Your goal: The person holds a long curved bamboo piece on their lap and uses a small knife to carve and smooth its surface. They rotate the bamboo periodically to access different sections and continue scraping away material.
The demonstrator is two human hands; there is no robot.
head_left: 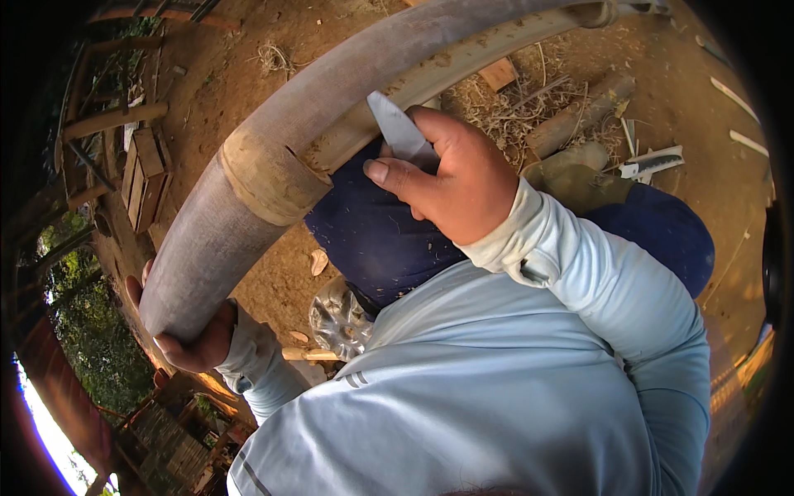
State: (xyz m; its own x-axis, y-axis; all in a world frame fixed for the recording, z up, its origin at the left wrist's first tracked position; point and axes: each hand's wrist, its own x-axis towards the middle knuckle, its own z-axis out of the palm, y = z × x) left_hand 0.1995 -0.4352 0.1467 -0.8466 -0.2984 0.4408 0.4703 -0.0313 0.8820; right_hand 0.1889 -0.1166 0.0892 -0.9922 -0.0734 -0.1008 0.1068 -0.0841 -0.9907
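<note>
A thick grey-brown bamboo pole (318,103) runs from the lower left up to the top right across my view. Round it goes a paler, scraped band at a node (269,178); beyond that band, a strip of the side facing me is cut away, baring the hollow inside. My left hand (198,347) is wrapped round the pole's near end from below, fingers on its far side. In my right hand (459,169) is a knife (399,128), its wide grey blade pointing up and left, with the tip close to the cut edge. The knife's handle is hidden in my fist.
Curly shavings (513,116) and a log (579,116) lie on the dirt beyond my knees. A folding saw (653,163) rests right of them. A clear plastic bottle (337,317) sits below the pole. At left stand a wooden crate (145,178) and wooden framing (116,121).
</note>
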